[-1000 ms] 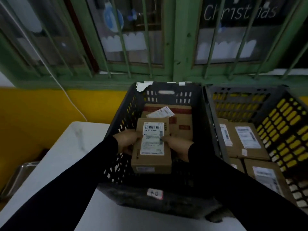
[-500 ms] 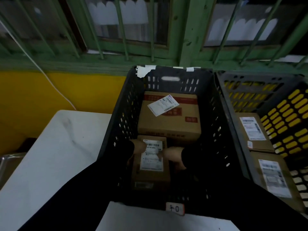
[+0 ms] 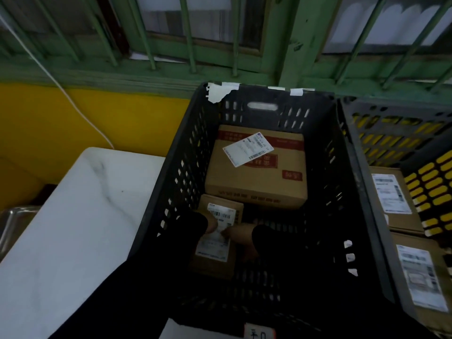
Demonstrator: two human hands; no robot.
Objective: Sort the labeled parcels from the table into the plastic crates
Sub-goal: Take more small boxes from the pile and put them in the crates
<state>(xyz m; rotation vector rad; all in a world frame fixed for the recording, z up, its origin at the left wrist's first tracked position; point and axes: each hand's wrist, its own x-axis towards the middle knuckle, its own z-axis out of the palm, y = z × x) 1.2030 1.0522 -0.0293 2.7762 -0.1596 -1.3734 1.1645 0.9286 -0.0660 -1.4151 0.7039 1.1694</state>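
Observation:
A small brown parcel (image 3: 215, 260) with a white label lies low inside the black plastic crate (image 3: 347, 182), in front of a larger brown box (image 3: 259, 182) with red print and a skewed label. My left hand (image 3: 211, 225) holds the small parcel's left side, thumb on the label. My right hand (image 3: 241, 234) grips its right side, thumb on top. Both black sleeves reach down into the crate.
A second, grey crate (image 3: 396, 123) with yellow showing through its slots stands to the right, holding labeled parcels (image 3: 393, 199). A white marble-look table (image 3: 73, 228) lies to the left. Yellow wall and green barred window are behind.
Both hands have lowered the small parcel from above the crate rim down to the crate's floor, in front of the larger box. The camera has tilted downward.

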